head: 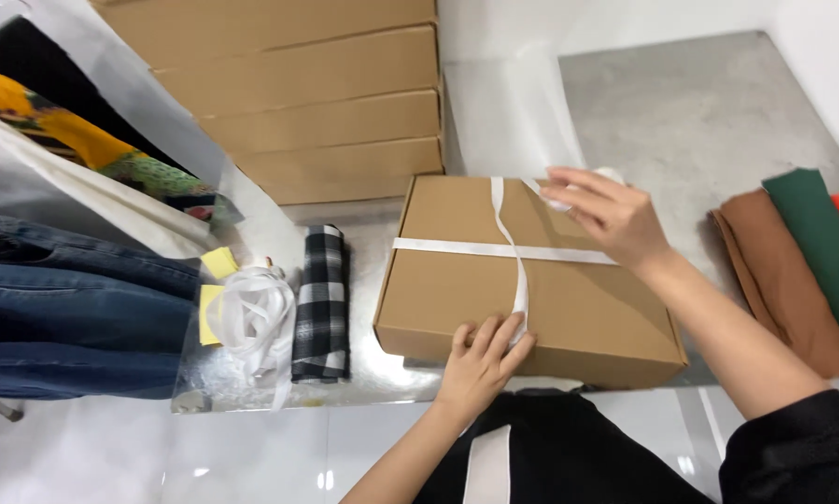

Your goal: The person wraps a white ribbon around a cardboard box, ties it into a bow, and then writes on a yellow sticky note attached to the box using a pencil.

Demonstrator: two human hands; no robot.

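five cardboard boxes [531, 271] (four stacked), three folded cloths [779, 271], two hands [615, 217]

Clothing packing room: stacked cartons [317, 93], folded garments [797, 261].

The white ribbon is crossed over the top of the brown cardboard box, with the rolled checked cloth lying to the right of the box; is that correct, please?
Not quite. The head view shows the white ribbon crossed over the brown cardboard box, but the rolled checked cloth lies to the left of the box.
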